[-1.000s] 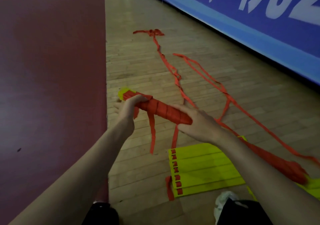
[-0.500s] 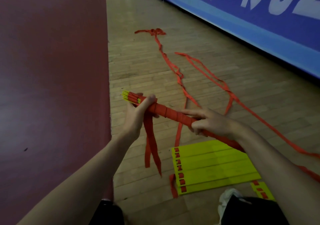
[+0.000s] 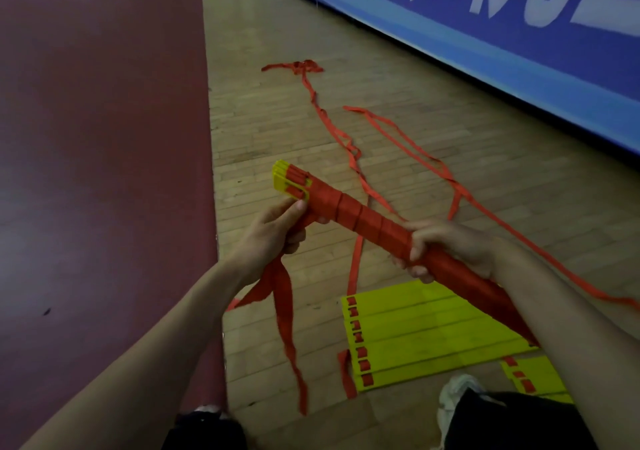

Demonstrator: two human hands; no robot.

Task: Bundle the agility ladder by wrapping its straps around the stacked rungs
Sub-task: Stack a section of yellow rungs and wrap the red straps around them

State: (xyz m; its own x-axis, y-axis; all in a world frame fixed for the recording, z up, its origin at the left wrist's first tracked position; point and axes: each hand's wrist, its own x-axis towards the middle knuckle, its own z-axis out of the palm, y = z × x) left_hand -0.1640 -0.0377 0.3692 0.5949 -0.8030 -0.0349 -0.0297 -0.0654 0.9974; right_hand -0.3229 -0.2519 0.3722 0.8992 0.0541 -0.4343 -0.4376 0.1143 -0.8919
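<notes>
Left hand: curled round the bundle's upper-left end; red strap tails are pinched and hang below.
Wrapped rung bundle: held in the air between both hands, tilted, yellow tips exposed upper left.
Handling: judged light, stiff core, soft slippery webbing; best gripped over the wound part, tails kept taut.
Right hand: closed round the bundle's middle.
Flat yellow rungs: laid on the floor below.
Loose straps: trailed across the wooden floor; snagging is judged likely.
</notes>
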